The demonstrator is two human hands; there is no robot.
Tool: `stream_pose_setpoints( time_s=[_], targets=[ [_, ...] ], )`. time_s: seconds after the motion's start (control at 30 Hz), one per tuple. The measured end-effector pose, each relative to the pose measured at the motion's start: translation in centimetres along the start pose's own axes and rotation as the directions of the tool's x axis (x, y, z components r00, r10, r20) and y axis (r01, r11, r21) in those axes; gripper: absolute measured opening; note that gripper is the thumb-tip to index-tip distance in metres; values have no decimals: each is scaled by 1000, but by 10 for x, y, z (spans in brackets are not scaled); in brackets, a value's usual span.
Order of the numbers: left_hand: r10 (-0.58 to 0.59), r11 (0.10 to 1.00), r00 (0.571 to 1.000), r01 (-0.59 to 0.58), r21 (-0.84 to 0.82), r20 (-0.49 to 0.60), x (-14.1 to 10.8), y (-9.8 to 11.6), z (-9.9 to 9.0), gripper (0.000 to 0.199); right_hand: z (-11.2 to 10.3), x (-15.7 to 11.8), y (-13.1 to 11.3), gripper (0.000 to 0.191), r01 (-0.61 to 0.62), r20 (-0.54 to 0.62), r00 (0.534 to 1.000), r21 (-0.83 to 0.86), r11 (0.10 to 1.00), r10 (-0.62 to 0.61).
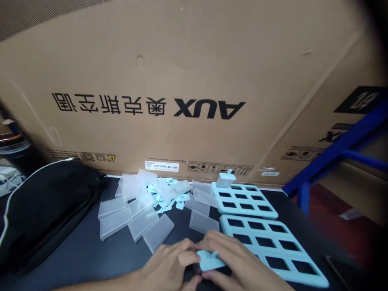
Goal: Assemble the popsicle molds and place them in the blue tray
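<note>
Near the front edge of the view, my left hand point(172, 262) and my right hand point(235, 258) both pinch a light-blue lid point(210, 261) with a small raised tab. A bit of translucent plastic seems to show under the lid, mostly hidden by my fingers. Several frosted clear plastic cases point(113, 223) lie in a loose spread beyond my hands. Among them is a heap of small light-blue lids point(165, 208). Right of my hands lies a light-blue tray point(306, 278) with rectangular openings, and a second such tray point(251, 214) sits behind it. One lidded case point(226, 180) stands upright in the rear tray's back left corner.
A large cardboard box point(194, 60) with printing walls off the back of the dark table point(72, 258). To the left lie a black cloth bag point(51, 210) and a dark cylindrical container point(18, 149). A blue metal frame point(333, 149) rises at the right.
</note>
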State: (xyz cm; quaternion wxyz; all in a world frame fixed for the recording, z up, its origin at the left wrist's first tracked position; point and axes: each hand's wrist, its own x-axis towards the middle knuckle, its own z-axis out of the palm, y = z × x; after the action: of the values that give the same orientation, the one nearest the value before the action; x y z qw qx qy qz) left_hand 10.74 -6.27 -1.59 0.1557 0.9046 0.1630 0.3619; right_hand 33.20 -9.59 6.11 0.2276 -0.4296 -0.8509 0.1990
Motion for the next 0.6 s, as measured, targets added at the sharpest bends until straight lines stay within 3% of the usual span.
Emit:
stream_pose_setpoints(
  time_s=[0.13,0.23,0.33,0.43,0.6],
  targets=[
    [-79,994,975,60,96,209,7,11,-12,62,-25,-14,10,39,-59,-48,997,-151,987,53],
    [-143,983,933,96,154,330,11,19,-20,56,-54,-23,23,38,-167,-181,976,-258,952,122],
    [-128,983,928,70,171,351,12,21,-22,39,-84,-21,48,38,-281,-289,939,-341,897,184],
    [-115,982,930,53,182,349,11,20,-21,32,-107,-8,79,36,-358,-325,916,-399,844,234],
    [-73,977,937,-3,215,342,8,15,-14,29,-122,17,126,36,-485,-306,874,-505,714,378]
  ],
)
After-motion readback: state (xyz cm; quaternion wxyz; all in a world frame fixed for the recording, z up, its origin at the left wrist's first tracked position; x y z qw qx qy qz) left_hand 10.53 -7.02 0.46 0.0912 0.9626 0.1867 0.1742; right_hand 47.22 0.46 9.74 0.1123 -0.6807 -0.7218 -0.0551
